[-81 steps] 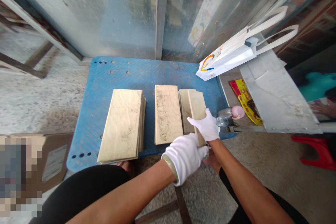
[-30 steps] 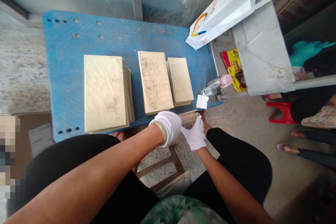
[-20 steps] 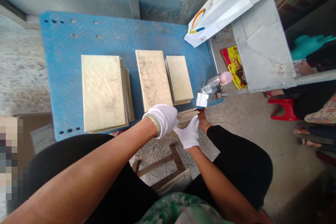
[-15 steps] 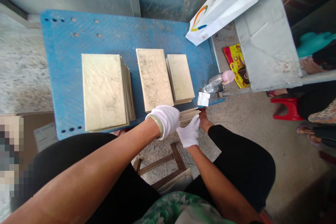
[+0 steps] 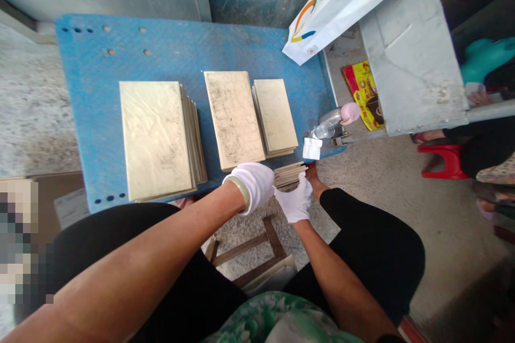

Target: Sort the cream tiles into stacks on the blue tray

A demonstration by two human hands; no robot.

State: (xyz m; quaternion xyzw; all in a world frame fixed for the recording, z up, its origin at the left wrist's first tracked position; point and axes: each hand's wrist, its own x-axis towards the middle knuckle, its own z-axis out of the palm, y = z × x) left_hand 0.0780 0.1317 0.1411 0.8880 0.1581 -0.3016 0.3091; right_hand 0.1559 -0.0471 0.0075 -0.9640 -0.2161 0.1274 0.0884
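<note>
A small stack of thin cream-coloured boards (image 5: 288,175), seen edge-on, is held just off the near edge of the blue table. My left hand (image 5: 252,185), in a white glove, is closed at the stack's left end, with its fingers mostly hidden. At the right, my gloved right hand (image 5: 294,199) grips the near side, thumb raised along the edges. Beyond them, on the table, lie a dark-smudged pile of boards (image 5: 233,118) and a smaller, cleaner pile (image 5: 275,115). A taller pile of large boards (image 5: 155,136) stands farther left.
The blue table (image 5: 96,75) also carries a white paper bag (image 5: 314,27), a pink-capped bottle (image 5: 336,115), a clear bottle (image 5: 324,131) and a white paper piece (image 5: 312,148). Below my hands is a wooden stool frame (image 5: 245,252). A red stool (image 5: 440,163) and another person are at right.
My right hand has shifted slightly right along the held boards, its thumb more upright. My left hand keeps nearly the same place. The whole view has moved a little.
</note>
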